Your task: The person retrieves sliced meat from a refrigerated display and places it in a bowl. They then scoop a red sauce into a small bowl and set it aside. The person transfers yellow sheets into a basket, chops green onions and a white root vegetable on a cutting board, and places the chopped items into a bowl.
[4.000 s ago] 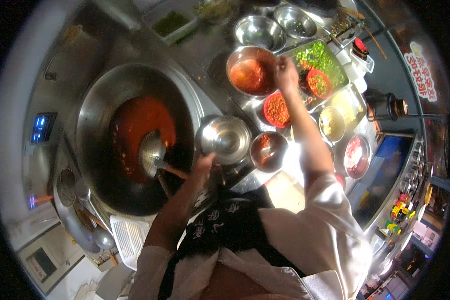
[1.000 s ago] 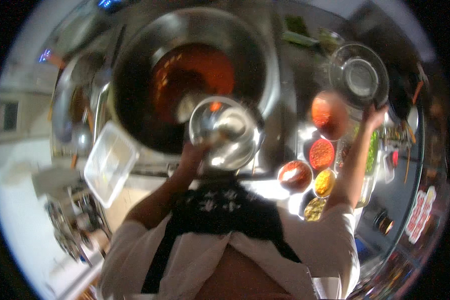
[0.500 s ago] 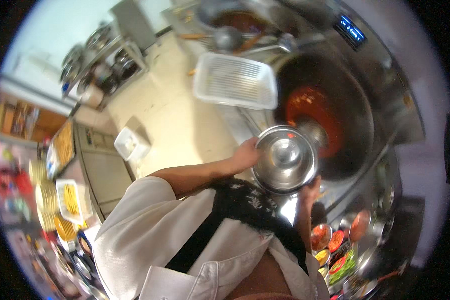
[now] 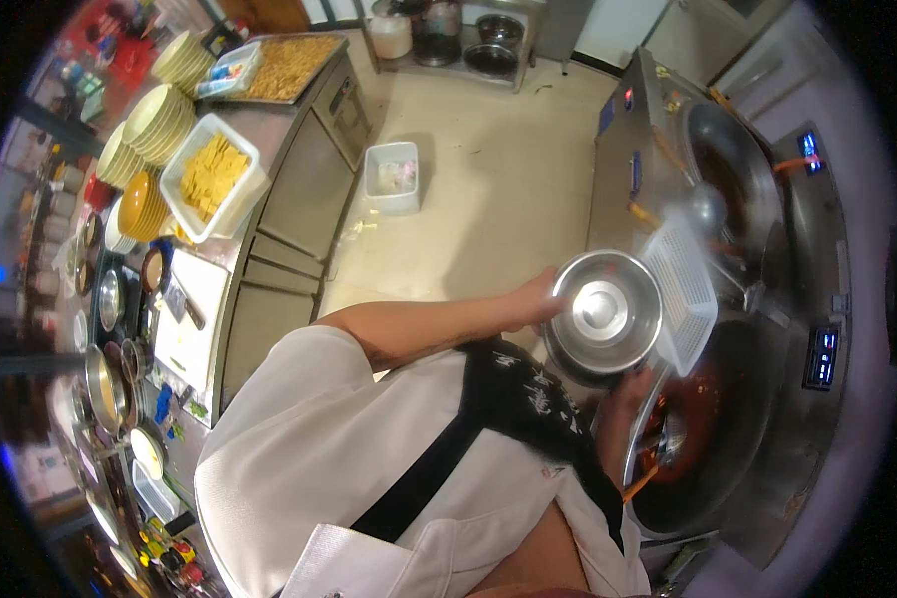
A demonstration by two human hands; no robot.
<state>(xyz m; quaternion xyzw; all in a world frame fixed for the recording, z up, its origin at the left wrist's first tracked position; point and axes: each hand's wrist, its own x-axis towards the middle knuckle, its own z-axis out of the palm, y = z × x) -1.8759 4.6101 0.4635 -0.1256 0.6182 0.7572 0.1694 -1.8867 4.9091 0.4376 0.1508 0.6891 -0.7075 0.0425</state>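
Swung farther from the wok (image 4: 747, 419) since the earlier frame, the bowl (image 4: 605, 311) was to its upper left, the left hand's (image 4: 536, 299) grip clasping the rim; whether the dim right hand (image 4: 623, 397) gripped it, I could not tell. Holding it level with both hands seemed wise. White characters marked the apron (image 4: 533, 384) left of the wok; a panel (image 4: 822, 357) right of it glowed blue.
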